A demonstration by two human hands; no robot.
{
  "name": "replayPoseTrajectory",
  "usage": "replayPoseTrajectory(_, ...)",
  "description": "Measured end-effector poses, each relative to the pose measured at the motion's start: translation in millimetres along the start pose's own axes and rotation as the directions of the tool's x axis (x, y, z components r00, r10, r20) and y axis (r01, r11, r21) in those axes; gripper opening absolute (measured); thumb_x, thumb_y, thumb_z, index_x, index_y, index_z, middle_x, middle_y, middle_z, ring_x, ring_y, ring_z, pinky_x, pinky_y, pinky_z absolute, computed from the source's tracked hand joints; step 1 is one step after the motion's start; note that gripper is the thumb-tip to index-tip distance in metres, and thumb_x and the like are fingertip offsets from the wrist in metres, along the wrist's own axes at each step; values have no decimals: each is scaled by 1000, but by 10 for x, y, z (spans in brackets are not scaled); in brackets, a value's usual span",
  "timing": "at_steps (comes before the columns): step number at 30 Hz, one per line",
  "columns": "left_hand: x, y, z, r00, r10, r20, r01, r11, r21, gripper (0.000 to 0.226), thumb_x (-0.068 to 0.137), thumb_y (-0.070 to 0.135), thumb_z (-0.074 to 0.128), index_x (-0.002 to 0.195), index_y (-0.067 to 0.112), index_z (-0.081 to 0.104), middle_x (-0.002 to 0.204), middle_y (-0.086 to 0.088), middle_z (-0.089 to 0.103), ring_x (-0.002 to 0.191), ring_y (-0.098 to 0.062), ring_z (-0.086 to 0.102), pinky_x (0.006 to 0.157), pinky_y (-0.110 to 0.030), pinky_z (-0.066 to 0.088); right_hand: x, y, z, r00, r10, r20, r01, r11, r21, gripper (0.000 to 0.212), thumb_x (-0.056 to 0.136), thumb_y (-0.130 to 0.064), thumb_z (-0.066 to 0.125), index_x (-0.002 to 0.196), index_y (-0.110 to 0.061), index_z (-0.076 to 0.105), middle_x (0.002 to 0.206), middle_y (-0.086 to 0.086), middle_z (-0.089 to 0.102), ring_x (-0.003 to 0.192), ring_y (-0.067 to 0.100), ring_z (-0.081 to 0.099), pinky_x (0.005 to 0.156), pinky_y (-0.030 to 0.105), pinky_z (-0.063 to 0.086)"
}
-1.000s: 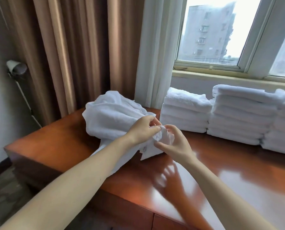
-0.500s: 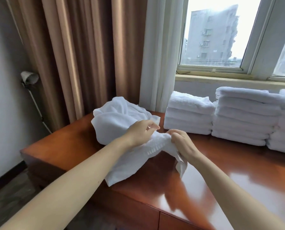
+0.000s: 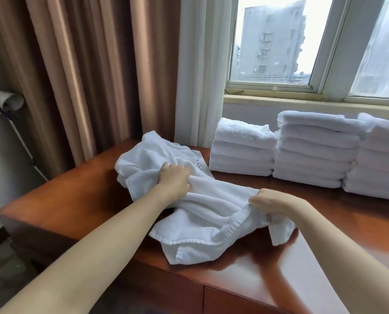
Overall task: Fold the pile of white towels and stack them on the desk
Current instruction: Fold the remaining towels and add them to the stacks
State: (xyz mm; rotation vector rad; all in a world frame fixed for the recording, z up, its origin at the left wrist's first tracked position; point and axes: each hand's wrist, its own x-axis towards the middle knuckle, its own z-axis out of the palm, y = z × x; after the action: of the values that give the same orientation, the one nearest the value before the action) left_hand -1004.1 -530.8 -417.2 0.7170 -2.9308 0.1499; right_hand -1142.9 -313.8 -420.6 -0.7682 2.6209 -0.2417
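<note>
Hands (image 3: 174, 177) (image 3: 271, 200) grip rumpled white towel (image 3: 207, 214) on desk (image 3: 75, 200)

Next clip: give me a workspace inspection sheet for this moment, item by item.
Surface: glossy wooden desk.
Job's things: crumpled towel on the desk's left part; three folded stacks along the back under the window.
Clutter: nothing seen.
Hands: left hand grips the towel's bunched middle; right hand pinches its edge near a label.
Cables: nothing certain; thin white line by the left wall, cord or rod unclear.
Surroundings: brown curtains, white sheer, window facing a building.
</note>
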Motion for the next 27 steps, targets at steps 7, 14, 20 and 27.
replayPoseTrajectory(7, -71, 135, -61, 965, 233, -121, -262, 842, -471, 20, 86, 39, 67, 69, 34, 57, 70, 19, 60, 69, -3, 55, 59, -26, 42, 7, -118, -17, 892, -350, -285, 379, 924, 49, 30, 73, -36, 65, 103, -35, 62, 106, -14, 64, 97, 11, 60, 81, 34, 52)
replayPoseTrajectory(14, -89, 249, -142, 957, 219, -189, -288, 655, -698, 17, 77, 38, 78, 92, 35, 72, 82, 18, 68, 83, 0, 62, 73, -25, 51, 72, -363, 62, 769, -391, -505, 509, 853, 115, 20, 78, -14, 59, 71, -29, 48, 68, -7, 53, 74, 23, 54, 62, 37, 41)
replayPoseTrajectory(20, -86, 282, -125, 970, 231, -80, -231, 759, -608, 20, 74, 41, 76, 84, 29, 63, 86, 10, 67, 85, -11, 63, 77, -39, 53, 6, -38, -93, 655, -82, -751, 430, 858, 281, 9, 81, -5, 44, 76, -13, 43, 68, 2, 53, 72, 31, 51, 58, 36, 37)
replayPoseTrajectory(27, 4, 806, -133, 926, 344, -157, -376, 795, -476, 22, 94, 34, 62, 74, 26, 57, 71, 14, 57, 74, -14, 56, 66, -34, 45, -263, 294, -146, 719, -266, -642, 424, 900, 101, 29, 76, -10, 61, 104, -19, 65, 100, -1, 68, 97, 27, 59, 86, 37, 46)
